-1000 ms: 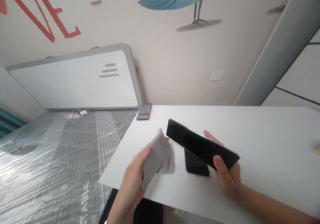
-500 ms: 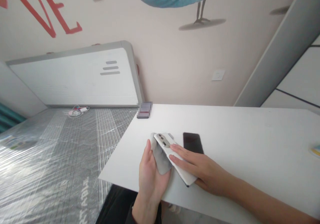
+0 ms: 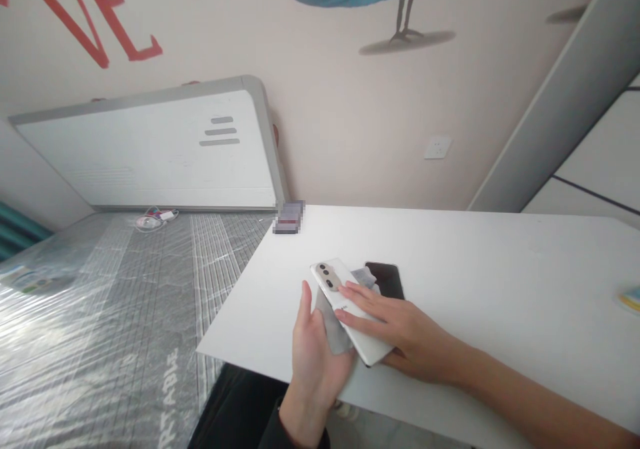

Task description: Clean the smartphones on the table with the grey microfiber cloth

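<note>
My right hand (image 3: 400, 329) grips a white smartphone (image 3: 367, 339) slantwise by its sides, back upward, the oval camera island at the far left end. Underneath the phone, a thin grey cloth (image 3: 333, 329) lies over the palm and fingers of my left hand (image 3: 320, 355). The left palm faces up with the thumb sticking out to the side; its fingers are hidden behind cloth and phone. A bunched end of the cloth shows past the phone's right edge. Beyond my right hand, a second phone with a dark screen (image 3: 393, 279) rests on the table, partly covered.
The white table (image 3: 500, 269) has its left corner near my left forearm. A small blurred-out box (image 3: 289, 217) stands at its far left edge. A blue and yellow item (image 3: 631, 299) lies far right. Left is a plastic-wrapped mattress (image 3: 100, 342) with a coiled cable (image 3: 153, 220).
Both hands have shifted slightly, the left one rightward. The white phone now lies flatter over the cloth, and more of the cloth shows on its right, overlapping the dark phone in view.
</note>
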The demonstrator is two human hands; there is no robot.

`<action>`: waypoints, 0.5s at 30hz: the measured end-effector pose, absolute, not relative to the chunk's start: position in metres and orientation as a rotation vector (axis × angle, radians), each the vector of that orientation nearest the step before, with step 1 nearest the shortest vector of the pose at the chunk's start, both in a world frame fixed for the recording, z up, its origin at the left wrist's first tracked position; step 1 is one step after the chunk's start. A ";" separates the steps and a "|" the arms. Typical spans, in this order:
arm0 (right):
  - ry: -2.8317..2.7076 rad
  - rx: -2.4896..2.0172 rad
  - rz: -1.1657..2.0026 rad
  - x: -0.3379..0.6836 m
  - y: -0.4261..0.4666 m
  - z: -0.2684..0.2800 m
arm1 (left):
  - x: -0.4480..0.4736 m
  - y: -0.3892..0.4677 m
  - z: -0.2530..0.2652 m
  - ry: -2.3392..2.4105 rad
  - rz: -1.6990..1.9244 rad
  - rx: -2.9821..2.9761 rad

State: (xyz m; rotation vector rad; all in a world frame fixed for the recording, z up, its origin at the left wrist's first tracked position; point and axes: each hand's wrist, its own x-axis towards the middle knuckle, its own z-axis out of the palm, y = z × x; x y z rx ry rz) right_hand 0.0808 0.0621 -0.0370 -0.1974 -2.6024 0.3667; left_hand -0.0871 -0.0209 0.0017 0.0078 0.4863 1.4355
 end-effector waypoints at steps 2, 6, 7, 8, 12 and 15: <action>-2.620 -0.124 0.360 0.079 0.058 -0.033 | -0.093 -0.019 0.002 0.496 1.491 -0.026; -2.602 -0.025 0.313 0.076 0.052 -0.030 | -0.101 -0.018 0.006 0.503 1.590 -0.078; -2.591 -0.035 0.307 0.076 0.052 -0.030 | -0.101 -0.019 0.007 0.493 1.593 -0.071; -2.578 -0.068 0.305 0.076 0.052 -0.031 | -0.099 -0.019 0.007 0.479 1.587 -0.047; -2.490 -0.176 0.420 0.081 0.057 -0.036 | -0.083 -0.021 0.004 0.486 1.541 0.049; -2.326 -0.202 0.741 0.083 0.056 -0.039 | -0.075 -0.019 0.002 0.585 1.605 0.090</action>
